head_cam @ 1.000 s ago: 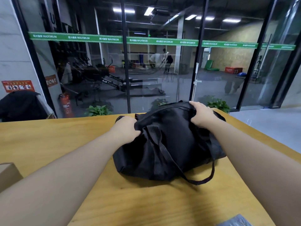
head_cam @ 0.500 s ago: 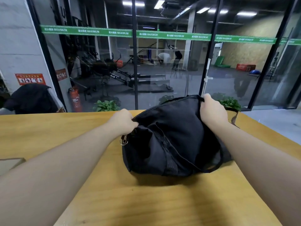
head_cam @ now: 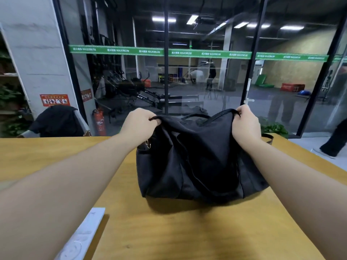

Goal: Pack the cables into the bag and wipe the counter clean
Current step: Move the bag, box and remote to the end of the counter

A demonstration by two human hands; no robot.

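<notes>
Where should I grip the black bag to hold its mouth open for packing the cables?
Grip the black bag by its top rim at the two ends, coming from above, as the left hand and right hand do now. The fabric is soft and sags on the counter, so pulling the rim ends apart and upward probably spreads the opening best.
</notes>
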